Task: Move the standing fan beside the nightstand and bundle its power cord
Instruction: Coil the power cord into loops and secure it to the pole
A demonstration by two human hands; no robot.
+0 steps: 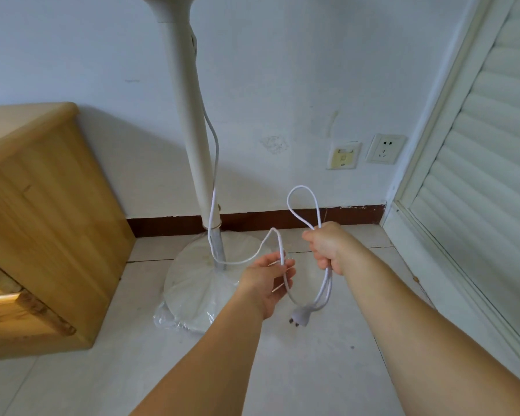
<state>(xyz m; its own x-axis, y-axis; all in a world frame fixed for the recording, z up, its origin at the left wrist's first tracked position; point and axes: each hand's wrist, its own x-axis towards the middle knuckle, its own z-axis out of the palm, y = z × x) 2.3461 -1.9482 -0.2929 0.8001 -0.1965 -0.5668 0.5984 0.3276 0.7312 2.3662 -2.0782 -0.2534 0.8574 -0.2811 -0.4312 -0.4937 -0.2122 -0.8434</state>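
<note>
Wooden nightstand [42,211] sits at left, the standing fan [192,139] just beside it on its round base [192,292]. Left hand [269,283] loosely pinches the power cord [213,163]; right hand [327,247] grips gathered loops, plug [300,316] dangling below. A hard tug on the short run could tip the fan, or the loose loops might slip free.

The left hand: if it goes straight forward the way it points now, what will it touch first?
Probably the fan's round base or the thin pole rising from it; the left hand, holding the cord, points that way. Depth is unclear.
</note>
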